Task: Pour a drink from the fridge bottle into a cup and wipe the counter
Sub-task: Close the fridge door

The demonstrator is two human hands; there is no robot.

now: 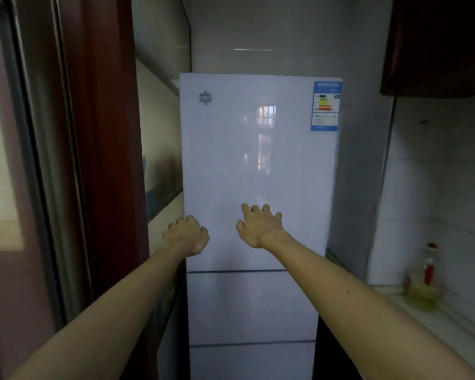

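Oil bottle [422,281] by tiled wall [436,187]; dark cabinet [436,42] overhead.

Dim, bluish light is filling the room. A window's reflection is glaring on the glossy fridge [258,165] door. Edges are bending from wide-angle distortion, and the whole view is looking soft and slightly blurred.
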